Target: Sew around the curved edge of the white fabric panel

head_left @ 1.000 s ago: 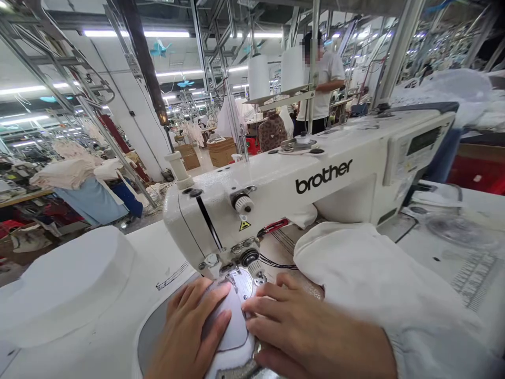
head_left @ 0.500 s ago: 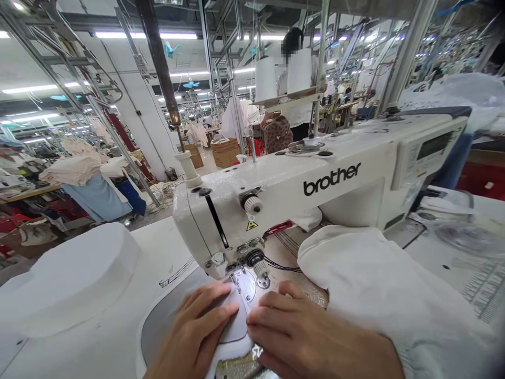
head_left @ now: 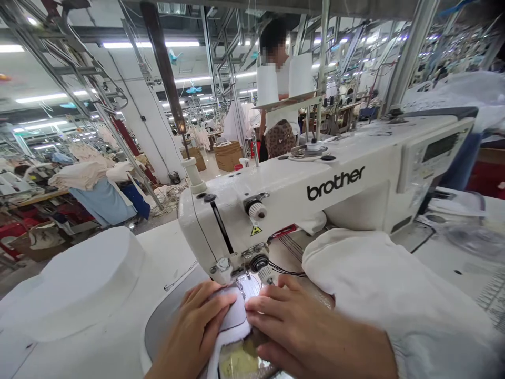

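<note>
A grey fabric piece with a white border (head_left: 236,315) lies under the needle area of a white sewing machine (head_left: 276,197). My left hand (head_left: 199,323) lies on it from the left, fingers extended and pressing flat, thumb near the presser foot. My right hand (head_left: 286,321) is at the right edge of the piece, fingers loosely bent and slightly apart, their tips at the fabric's edge. Whether its fingers pinch any cloth is hidden. A lamp lights the needle plate (head_left: 249,287) just beyond my fingertips.
A white rounded form (head_left: 90,279) stands on the table at left. White cloth (head_left: 351,263) lies bunched right of the needle, beside my right forearm. Thread cones (head_left: 302,76) stand above the machine. A red-handled tool (head_left: 284,231) lies behind the needle. A person (head_left: 278,105) stands beyond.
The fabric piece has shifted a little away from me, toward the needle, with both hands on it. More of a yellowish panel shows below it. The person beyond has moved slightly left.
</note>
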The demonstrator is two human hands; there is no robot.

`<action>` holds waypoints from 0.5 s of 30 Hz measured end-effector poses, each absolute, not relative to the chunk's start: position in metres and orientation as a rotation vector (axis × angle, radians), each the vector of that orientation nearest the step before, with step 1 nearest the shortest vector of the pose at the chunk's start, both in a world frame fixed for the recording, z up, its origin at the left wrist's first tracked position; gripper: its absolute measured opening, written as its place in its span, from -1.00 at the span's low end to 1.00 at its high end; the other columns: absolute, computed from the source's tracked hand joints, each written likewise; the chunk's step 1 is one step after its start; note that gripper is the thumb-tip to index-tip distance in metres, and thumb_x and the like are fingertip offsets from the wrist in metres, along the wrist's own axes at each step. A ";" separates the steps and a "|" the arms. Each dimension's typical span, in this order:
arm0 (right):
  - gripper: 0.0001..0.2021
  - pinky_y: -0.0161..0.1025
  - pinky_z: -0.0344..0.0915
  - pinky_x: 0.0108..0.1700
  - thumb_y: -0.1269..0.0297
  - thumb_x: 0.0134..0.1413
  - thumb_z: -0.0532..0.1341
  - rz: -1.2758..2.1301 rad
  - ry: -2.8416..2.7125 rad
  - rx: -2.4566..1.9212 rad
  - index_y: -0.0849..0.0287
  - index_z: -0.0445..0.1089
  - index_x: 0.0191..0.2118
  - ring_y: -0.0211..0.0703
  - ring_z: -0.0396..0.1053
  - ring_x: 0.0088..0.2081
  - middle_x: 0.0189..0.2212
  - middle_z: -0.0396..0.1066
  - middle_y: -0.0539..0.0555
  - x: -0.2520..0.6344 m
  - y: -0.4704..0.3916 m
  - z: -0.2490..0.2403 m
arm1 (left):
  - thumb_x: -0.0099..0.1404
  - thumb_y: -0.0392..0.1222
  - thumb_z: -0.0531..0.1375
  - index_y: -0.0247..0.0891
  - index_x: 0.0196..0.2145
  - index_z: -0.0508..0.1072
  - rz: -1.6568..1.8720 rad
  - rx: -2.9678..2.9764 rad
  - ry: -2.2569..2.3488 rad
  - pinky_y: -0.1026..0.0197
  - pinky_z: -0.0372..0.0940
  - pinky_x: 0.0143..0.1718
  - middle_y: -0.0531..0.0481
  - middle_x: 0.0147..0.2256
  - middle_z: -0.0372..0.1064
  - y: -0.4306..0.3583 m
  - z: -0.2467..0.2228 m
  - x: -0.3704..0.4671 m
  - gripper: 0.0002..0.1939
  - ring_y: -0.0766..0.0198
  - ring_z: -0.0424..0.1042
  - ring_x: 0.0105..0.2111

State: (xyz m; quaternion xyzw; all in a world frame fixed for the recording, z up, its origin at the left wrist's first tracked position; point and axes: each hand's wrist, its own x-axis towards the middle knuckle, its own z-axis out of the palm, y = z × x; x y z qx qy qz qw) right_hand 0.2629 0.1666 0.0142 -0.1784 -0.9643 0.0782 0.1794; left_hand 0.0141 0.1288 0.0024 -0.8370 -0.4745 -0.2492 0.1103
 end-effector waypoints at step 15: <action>-0.85 -0.08 0.09 -0.07 0.15 0.37 0.16 0.104 -2.697 -0.619 0.09 0.29 -0.09 -0.08 0.29 -0.13 -0.11 0.37 0.00 0.262 0.164 0.014 | 0.45 -0.24 0.08 -0.01 -0.03 0.48 -0.792 -2.669 -1.431 0.34 0.33 0.10 0.06 0.03 0.45 0.122 -0.004 0.012 -0.76 0.33 0.41 0.06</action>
